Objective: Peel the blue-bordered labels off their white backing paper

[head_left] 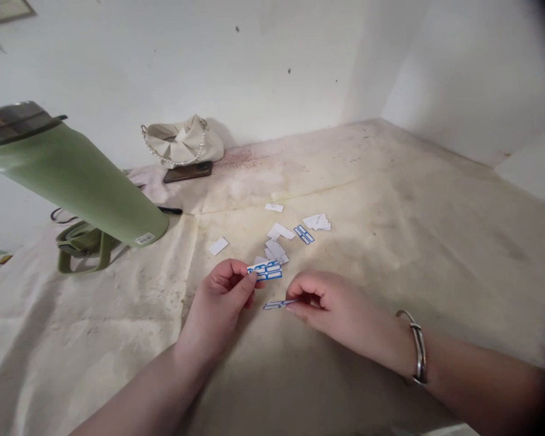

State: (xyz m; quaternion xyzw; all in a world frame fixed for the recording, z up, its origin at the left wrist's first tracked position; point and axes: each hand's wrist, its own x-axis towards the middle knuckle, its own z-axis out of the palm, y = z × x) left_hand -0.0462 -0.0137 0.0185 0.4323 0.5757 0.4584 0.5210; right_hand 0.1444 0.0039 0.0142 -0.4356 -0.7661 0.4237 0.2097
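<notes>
My left hand [224, 300] pinches a small stack of blue-and-white label stickers [269, 272] between thumb and fingers. Just to the right and a little lower, my right hand [318, 301] holds one blue-bordered label piece [275, 304] at its end, seen almost edge-on. The two hands are close together but apart. Beyond them on the cloth lie loose white paper pieces [277, 249], partly overlapping. Another blue-bordered label piece [304, 235] rests face up beside a small pile of white pieces [317, 221].
A tall green tumbler [86, 181] stands at the left, with a green handled lid [84, 248] by its base. At the back are a cream pearl-strap bag [184, 142], a phone [188, 172] and a black pen [170, 211]. A beige cloth [413, 242] covers the table against the wall.
</notes>
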